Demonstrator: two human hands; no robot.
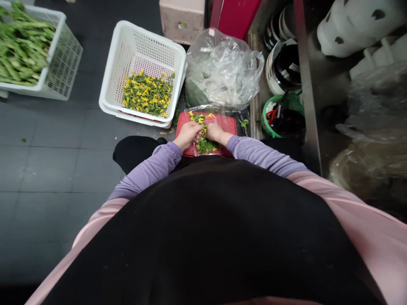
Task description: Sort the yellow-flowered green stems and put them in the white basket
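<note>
My left hand (188, 134) is closed in a pinch, with yellow-flowered green stems (196, 118) at its fingers. Close beside it, my right hand (215, 133) is curled over more of the greens; its fingertips are hidden. Both hands are above a red tray (229, 123) partly covered by clear plastic. Loose trimmed greens (208, 146) lie on the plastic below my hands. Ahead and to the left, a white perforated basket (110, 78) holds a layer of cut stems with yellow flowers (148, 94).
Another white basket (63, 63) at far left holds thick green stalks (22, 46). A clear plastic bag (227, 72) sits beyond the tray, near a cardboard box (182, 19). To the right are a green basket (268, 123), stacked buckets and a metal shelf edge (307, 84).
</note>
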